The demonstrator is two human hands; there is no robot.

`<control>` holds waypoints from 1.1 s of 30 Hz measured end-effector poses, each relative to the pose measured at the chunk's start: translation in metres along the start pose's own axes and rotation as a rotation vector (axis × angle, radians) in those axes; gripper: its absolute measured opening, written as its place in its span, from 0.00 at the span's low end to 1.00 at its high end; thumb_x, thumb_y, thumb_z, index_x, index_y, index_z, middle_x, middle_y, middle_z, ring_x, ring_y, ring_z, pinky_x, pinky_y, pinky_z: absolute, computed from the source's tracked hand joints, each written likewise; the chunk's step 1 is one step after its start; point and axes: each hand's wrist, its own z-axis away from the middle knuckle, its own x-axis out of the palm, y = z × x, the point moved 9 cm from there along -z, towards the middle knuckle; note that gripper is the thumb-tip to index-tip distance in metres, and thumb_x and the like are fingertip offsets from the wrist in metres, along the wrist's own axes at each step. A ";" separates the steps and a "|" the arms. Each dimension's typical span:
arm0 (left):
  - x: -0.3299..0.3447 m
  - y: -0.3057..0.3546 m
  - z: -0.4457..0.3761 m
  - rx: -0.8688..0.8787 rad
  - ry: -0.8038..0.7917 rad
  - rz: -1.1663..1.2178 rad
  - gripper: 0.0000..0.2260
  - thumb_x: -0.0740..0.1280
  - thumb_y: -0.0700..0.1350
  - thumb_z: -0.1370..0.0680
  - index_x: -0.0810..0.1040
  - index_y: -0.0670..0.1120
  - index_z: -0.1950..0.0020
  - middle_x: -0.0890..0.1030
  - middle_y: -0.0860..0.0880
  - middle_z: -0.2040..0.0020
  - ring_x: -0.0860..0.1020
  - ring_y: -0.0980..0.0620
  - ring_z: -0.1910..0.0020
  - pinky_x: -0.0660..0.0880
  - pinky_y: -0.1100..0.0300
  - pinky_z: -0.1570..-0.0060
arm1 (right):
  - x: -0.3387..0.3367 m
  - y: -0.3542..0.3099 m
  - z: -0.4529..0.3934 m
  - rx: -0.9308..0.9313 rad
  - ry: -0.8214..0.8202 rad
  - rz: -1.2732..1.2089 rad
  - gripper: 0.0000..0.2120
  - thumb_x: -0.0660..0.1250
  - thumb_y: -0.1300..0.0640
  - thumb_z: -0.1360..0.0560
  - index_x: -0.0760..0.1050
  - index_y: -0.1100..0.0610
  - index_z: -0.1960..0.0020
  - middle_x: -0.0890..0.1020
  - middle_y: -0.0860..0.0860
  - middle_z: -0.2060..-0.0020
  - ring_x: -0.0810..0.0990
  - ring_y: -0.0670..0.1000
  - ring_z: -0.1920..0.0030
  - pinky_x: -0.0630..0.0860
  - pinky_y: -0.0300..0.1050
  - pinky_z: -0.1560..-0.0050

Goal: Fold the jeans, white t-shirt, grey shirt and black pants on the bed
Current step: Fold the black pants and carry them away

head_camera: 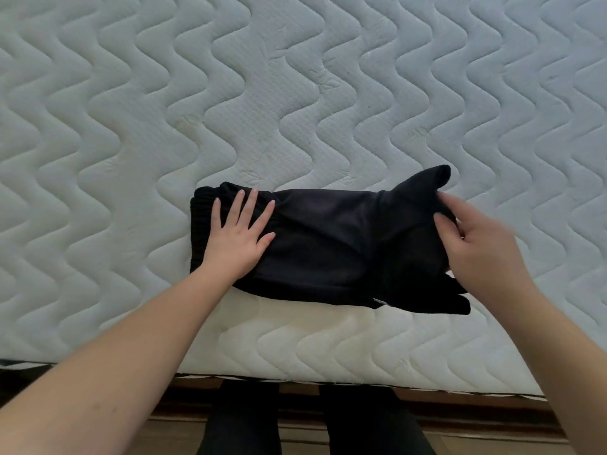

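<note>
The black pants (pixel 328 244) lie folded near the bed's (pixel 295 93) front edge. The left hand (pixel 236 238) presses flat on their ribbed end; the right hand (pixel 476 244) pinches the opposite end. The cloth looks soft, light and limp, best held by its edges.

black pants (pixel 328 244): matt dark cloth, soft; ribbed knit band at the left end
mattress (pixel 295 93): pale quilted fabric, matt, stitched in wavy lines, finely textured
bed frame (pixel 460 408): brown wood, smooth, with a dull sheen
</note>
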 end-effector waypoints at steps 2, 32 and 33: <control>0.002 0.003 0.002 0.009 0.005 -0.015 0.29 0.41 0.63 0.19 0.37 0.57 0.21 0.40 0.46 0.19 0.40 0.45 0.21 0.38 0.37 0.26 | 0.017 -0.042 0.005 -0.053 -0.019 -0.023 0.17 0.59 0.54 0.19 0.72 0.34 0.37 0.80 0.44 0.66 0.79 0.42 0.64 0.71 0.30 0.68; 0.023 -0.133 0.038 -0.748 -0.145 1.843 0.20 0.48 0.57 0.15 0.72 0.49 0.33 0.76 0.50 0.39 0.80 0.53 0.48 0.78 0.58 0.51 | 0.288 -0.207 -0.003 -0.357 -0.230 0.442 0.21 0.54 0.55 0.17 0.63 0.50 0.24 0.82 0.55 0.49 0.80 0.60 0.52 0.72 0.50 0.57; 0.022 -0.131 0.038 -0.739 -0.158 1.853 0.21 0.48 0.58 0.15 0.72 0.50 0.33 0.76 0.52 0.40 0.81 0.57 0.49 0.78 0.61 0.55 | 0.290 -0.209 -0.001 -0.385 -0.243 0.413 0.20 0.54 0.52 0.17 0.64 0.49 0.25 0.82 0.54 0.47 0.80 0.59 0.51 0.73 0.50 0.55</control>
